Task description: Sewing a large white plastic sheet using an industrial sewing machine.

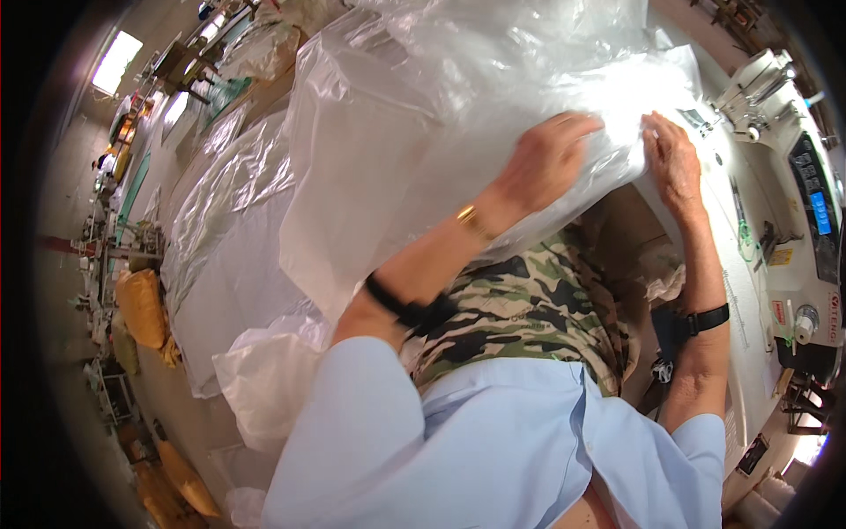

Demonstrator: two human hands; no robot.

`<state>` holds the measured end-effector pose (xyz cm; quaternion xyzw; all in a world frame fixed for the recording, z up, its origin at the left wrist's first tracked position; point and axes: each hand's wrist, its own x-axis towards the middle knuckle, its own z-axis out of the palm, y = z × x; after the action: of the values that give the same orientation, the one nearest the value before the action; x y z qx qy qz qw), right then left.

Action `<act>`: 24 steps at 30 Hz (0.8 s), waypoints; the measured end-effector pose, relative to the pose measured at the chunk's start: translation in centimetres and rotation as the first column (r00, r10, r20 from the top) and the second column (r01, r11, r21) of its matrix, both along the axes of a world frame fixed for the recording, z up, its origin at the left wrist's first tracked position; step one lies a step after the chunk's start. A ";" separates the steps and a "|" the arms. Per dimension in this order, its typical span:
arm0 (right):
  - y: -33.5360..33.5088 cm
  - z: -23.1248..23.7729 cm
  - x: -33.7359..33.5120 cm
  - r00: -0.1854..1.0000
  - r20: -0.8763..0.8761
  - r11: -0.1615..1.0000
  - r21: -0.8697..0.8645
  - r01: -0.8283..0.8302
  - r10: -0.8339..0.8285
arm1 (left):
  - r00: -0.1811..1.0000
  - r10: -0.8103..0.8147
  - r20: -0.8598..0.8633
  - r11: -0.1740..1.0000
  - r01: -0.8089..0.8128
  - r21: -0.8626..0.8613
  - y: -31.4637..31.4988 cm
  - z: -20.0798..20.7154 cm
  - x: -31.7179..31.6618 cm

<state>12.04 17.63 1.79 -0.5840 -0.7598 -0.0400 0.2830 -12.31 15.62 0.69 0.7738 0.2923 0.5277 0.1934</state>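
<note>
A large, crumpled sheet of shiny, translucent white plastic (379, 167) fills the upper middle of the frame, draping down over the person's lap, with a bright glare on its upper right part. Both bare hands are at that glare, near each other. The left hand (548, 160), right of centre, lies over the plastic with its fingers loosely bent and pointing right; whether it grips the sheet cannot be told. The right hand (674, 163), in the upper right, has its bent fingertips at the sheet's right-hand part, and the glare hides whether they pinch it. A gold-coloured band (473, 220) circles the left wrist, and a black strap (708, 319) the right forearm. Just beyond the right hand, along the right edge, stands a white sewing machine (797, 154) with a dark control panel and a small blue display, above a pale worktable (740, 300). Below the hands are camouflage-patterned fabric (511, 309) over the lap and a light blue shirt (493, 432). More shiny plastic (238, 198) spreads across the left, with an orange-yellow sack (141, 307) farther out and a bright window (117, 62) in the upper left.
</note>
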 end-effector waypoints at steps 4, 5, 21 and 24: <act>0.6 -0.2 -0.5 1.000 0.011 1.000 -0.008 -0.020 0.020 | 0.776 0.555 -0.299 0.819 -0.572 0.037 -10.6 -8.7 -12.9; 0.6 -0.2 -0.5 1.000 0.010 1.000 -0.013 -0.001 0.001 | 0.650 0.661 -0.376 0.721 -0.689 0.078 -12.4 -11.0 -15.5; 1.9 -0.9 0.2 0.983 0.123 0.990 -0.007 0.139 -0.137 | 0.327 0.687 -0.649 0.127 -0.933 -0.336 -20.0 -25.2 -35.9; 2.5 -1.8 0.8 0.981 0.054 0.982 0.048 0.182 -0.184 | 0.562 0.722 -0.404 0.215 -0.737 -0.641 -17.5 -20.5 -33.5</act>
<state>12.86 20.17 -0.06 -0.6438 -0.7097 -0.0992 0.2685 -45.78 -1.90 -19.82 0.3906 0.8116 0.3727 0.2234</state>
